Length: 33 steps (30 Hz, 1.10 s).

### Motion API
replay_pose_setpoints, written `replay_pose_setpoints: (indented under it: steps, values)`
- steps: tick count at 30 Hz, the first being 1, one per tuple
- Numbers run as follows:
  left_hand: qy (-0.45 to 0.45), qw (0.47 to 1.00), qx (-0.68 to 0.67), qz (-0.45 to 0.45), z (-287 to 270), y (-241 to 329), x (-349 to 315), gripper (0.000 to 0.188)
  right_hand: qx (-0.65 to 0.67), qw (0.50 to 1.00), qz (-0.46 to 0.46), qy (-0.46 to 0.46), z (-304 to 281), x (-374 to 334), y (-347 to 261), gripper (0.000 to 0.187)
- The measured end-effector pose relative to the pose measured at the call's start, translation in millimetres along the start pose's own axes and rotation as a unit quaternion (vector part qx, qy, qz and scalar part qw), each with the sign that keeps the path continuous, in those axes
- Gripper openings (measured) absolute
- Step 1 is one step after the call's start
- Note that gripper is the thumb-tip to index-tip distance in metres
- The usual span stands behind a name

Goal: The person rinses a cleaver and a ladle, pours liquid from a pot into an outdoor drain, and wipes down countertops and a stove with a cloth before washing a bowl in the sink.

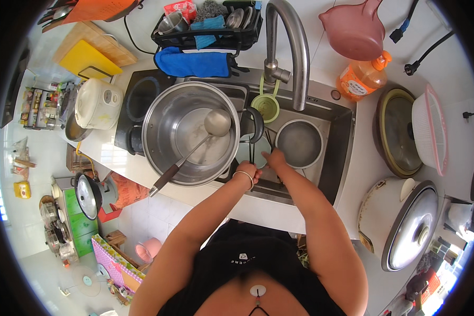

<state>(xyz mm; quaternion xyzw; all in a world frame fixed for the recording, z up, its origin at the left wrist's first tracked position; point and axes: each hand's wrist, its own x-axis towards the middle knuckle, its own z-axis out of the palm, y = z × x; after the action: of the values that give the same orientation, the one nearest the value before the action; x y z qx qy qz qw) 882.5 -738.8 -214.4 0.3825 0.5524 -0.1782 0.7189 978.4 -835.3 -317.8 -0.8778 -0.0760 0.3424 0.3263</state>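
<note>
Over the sink [329,168], my left hand [247,170] is closed round thin dark sticks [252,150] that look like chopsticks. Close beside it, my right hand [276,158] has its fingers bent downward; what they hold, if anything, is hidden. Beneath both hands, partly covered, lies a pale round bowl [259,143]. A round metal basin [299,143] with greyish contents sits just right of my right hand. To the left stands a big steel pot [160,118] with a ladle [217,122] resting across it, its dark handle hanging over the near rim.
A tall curved faucet [298,63] arches over the sink, with a green handled strainer [265,108] below it. An orange soap bottle [362,79] and a pink dipper [355,31] stand behind. A lidded cooker [395,221] occupies the right counter; a rice cooker [96,105] is far left.
</note>
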Motion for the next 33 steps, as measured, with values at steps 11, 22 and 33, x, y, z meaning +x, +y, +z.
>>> replay_pose_setpoints:
  steps: [11, 22, 33]
  values:
    - [0.131, 0.866, 0.337, 0.345, 2.6, -54.7, 34.1, 0.023, 0.422, 0.859, 0.164, -0.24, -20.4, -33.1, -54.5, 0.018]
    - [-0.035, 0.809, 0.372, 0.454, -27.4, -42.6, -118.2, 0.028, 0.234, 0.947, 0.084, -0.202, 24.2, 27.0, -66.7, 0.012]
    - [0.124, 0.963, 0.113, 0.213, -181.4, -138.0, -177.2, 0.018, 0.236, 0.962, -0.058, -0.125, 41.7, 57.1, -2.7, 0.047]
